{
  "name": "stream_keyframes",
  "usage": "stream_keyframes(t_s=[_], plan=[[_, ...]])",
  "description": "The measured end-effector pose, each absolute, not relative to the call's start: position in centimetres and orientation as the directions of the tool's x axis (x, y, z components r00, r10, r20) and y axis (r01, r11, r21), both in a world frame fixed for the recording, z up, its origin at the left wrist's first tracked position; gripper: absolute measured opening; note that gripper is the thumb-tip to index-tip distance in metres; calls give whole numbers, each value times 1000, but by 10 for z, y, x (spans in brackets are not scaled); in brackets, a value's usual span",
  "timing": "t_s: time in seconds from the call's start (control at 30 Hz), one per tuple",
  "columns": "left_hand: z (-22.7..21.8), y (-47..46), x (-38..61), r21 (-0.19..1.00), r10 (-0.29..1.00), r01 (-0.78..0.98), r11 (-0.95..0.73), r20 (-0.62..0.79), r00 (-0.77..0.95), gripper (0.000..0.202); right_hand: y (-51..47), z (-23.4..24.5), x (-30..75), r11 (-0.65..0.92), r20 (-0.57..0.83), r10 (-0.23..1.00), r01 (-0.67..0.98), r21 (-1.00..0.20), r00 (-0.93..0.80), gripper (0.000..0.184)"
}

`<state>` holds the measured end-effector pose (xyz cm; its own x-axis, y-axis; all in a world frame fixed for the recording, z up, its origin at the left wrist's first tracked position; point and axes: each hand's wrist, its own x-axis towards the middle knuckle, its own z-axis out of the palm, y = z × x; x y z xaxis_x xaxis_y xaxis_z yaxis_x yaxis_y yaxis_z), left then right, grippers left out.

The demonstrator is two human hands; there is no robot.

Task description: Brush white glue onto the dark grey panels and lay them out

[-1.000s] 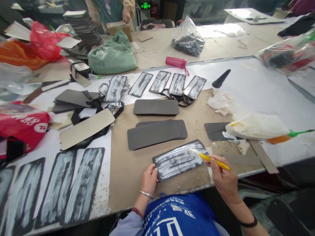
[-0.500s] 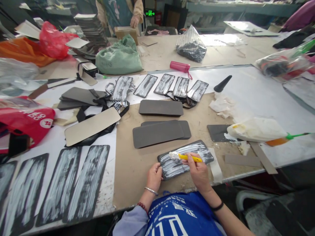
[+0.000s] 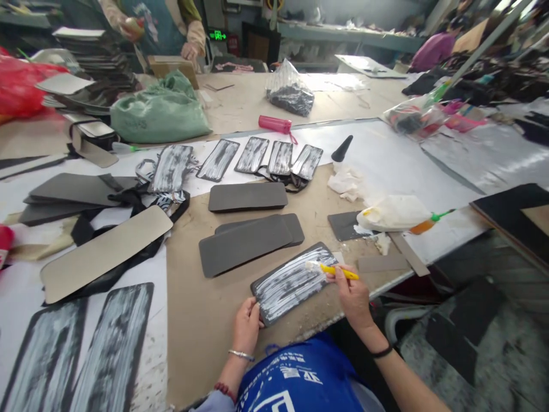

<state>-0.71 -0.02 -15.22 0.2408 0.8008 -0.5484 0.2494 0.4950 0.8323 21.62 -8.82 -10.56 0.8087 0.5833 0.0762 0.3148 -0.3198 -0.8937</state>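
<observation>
Right in front of me a dark rounded panel (image 3: 291, 286) lies on brown board, streaked with white paste. My left hand (image 3: 247, 323) pinches its near left corner between thumb and fingers. Between the fingers of my right hand (image 3: 352, 292) is a brush (image 3: 338, 272) with a yellow handle, its whitened bristles resting on the right part of the panel. Beyond the panel lie plain grey panels (image 3: 246, 243), two overlapping, and a further grey stack (image 3: 247, 196). A beige panel (image 3: 107, 252) sits to the left, over black straps.
Coated panels lie front left (image 3: 114, 349) and in a row at the back (image 3: 253, 154). To the right are a whitish plastic bag (image 3: 394, 213) and crumpled paper (image 3: 345, 180). A green bag (image 3: 158, 111) and pink bottle (image 3: 274, 124) stand farther off. Another person (image 3: 158, 28) stands behind.
My view has swung right. The brush has slid right along the panel, and the white streaks look more even. My left hand still holds the panel's corner.
</observation>
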Motion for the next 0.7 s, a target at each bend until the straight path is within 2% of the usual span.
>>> stream_keyframes(t_s=[0.13,0.27,0.47,0.6,0.7], plan=[[-151,0,-7,826,798,289,484,-553,241,46,-99,-104,258,-382,128,545,381,-842,829,47],[-145,-1,-6,828,818,332,453,-534,215,49,-110,-95,271,-414,199,543,466,-782,816,47],[-147,2,-7,817,809,363,449,-544,223,51,-133,-91,263,-454,60,576,380,-806,815,46],[-155,1,-10,816,809,382,435,-540,233,51,-139,-92,269,-485,127,520,414,-771,845,48],[-155,-6,-13,830,839,393,395,-501,214,52,-142,-85,274,-461,124,497,382,-801,859,45]])
